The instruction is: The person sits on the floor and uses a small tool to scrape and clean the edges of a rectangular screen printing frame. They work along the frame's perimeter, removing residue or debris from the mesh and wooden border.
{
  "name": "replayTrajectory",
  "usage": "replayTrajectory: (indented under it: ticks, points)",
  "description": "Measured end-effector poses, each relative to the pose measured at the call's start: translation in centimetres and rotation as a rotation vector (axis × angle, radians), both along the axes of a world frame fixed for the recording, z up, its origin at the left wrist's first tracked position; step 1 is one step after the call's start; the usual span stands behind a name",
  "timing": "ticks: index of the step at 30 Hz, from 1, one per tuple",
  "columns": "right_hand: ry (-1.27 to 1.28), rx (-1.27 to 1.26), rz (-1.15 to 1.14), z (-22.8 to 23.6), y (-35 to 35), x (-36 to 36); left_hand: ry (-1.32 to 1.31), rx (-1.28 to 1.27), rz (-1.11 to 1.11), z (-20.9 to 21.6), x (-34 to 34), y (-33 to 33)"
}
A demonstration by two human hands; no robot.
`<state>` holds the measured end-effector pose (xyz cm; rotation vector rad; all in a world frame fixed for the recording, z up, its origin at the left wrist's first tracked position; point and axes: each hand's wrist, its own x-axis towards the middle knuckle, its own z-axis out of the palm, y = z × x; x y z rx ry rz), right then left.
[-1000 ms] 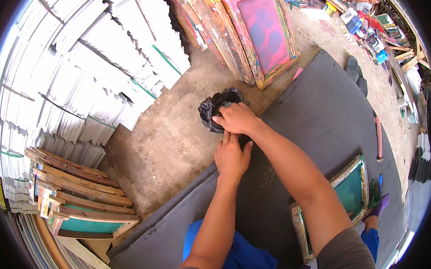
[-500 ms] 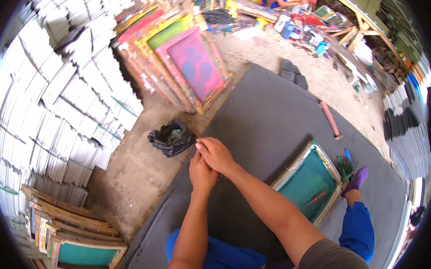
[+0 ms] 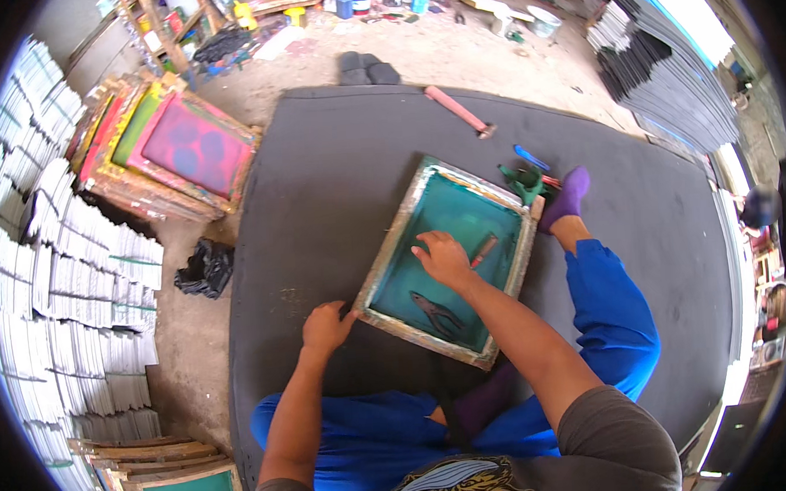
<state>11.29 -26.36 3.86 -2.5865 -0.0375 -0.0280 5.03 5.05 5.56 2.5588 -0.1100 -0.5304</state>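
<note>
A wooden screen-printing frame (image 3: 511,297) with green mesh lies tilted on the dark mat before me. My left hand (image 3: 326,329) is at its near left corner, fingers curled, thumb side against the wood. Over the mesh, my right hand (image 3: 443,259) is open, with slightly bent fingers and nothing seen in them. Dark-handled pliers (image 3: 435,314) lie on the mesh on the near side of my right hand. Just right of that hand is a small slim tool with a reddish handle (image 3: 484,249); its exact kind is unclear.
The grey mat (image 3: 320,178) carries a pink-handled hammer (image 3: 457,109), a blue tool (image 3: 531,158) and a green item (image 3: 525,183) near my purple-socked foot (image 3: 571,198). A black bag (image 3: 205,268) stands left of the mat. Colourful frames (image 3: 187,158) and white sheet stacks (image 3: 88,303) flank it.
My hands were together near the black bag; they have parted, the left to the frame's corner, the right over its mesh. My view has turned right. Pliers now show on the mesh.
</note>
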Motion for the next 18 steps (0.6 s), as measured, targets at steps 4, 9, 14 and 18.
replayTrajectory:
  ticks: [4, 9, 14, 18]
  points:
    - [0.005, -0.183, 0.005, -0.9, -7.0, -2.2, -0.011, 0.042, -0.009, -1.1, -0.8, 0.5]
    - [-0.098, -0.275, 0.175, -1.7, -12.9, -4.4, -0.006, -0.113, 0.136, -0.6, -2.6, -0.7]
    - [-0.167, -0.339, 0.267, -2.1, -13.9, -5.2, -0.058, -0.156, 0.194, -1.9, -3.5, -1.2]
    - [-0.13, -0.278, 0.218, -1.2, -11.6, -5.6, -0.096, -0.158, 0.254, -2.4, -5.5, -1.9]
